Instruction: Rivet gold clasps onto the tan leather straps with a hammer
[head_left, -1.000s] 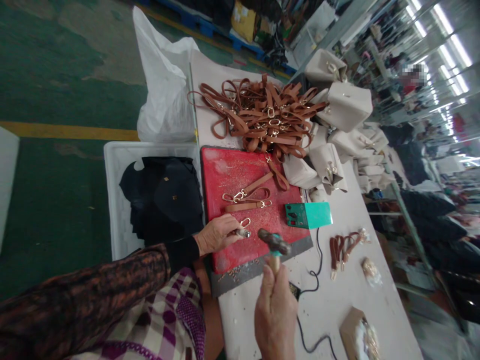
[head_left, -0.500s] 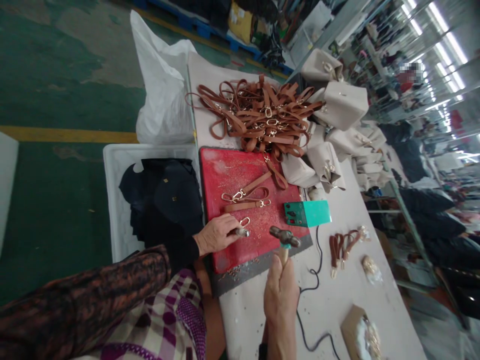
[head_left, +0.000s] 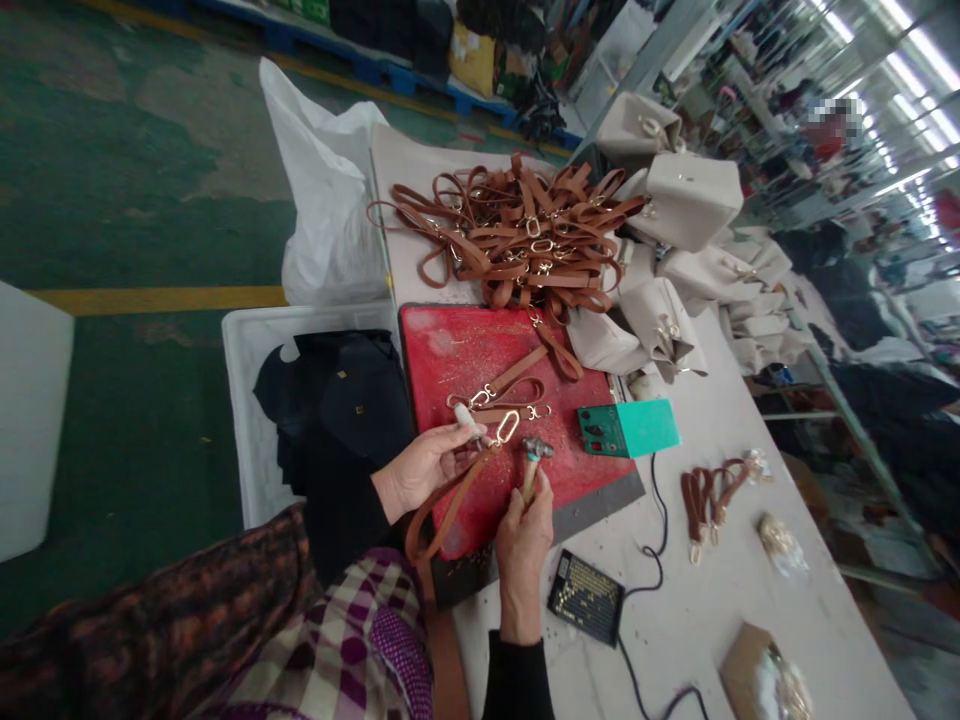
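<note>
My left hand (head_left: 424, 468) is closed on a small whitish tool (head_left: 469, 420) over the red board (head_left: 442, 345). Beside its fingers, a brown strap (head_left: 455, 505) with a gold clasp (head_left: 508, 427) loops down past the board's near edge. My right hand (head_left: 525, 540) grips the wooden handle of a hammer (head_left: 537, 447), whose metal head is above the board, right of the clasp. Two more brown straps with gold clips (head_left: 480, 397) lie on the board just beyond my left hand.
A heap of brown straps (head_left: 517, 235) and pale bags (head_left: 690, 200) lie at the back. A green box (head_left: 649, 428) stands right of the board, a black tray (head_left: 586, 597) nearer me. At left, a white crate (head_left: 234, 400) holds dark pieces.
The hammer and my right hand have moved left and away from me. My left hand's tool now points upward, and the strap and clasp beside it are raised. The black tray has come into view.
</note>
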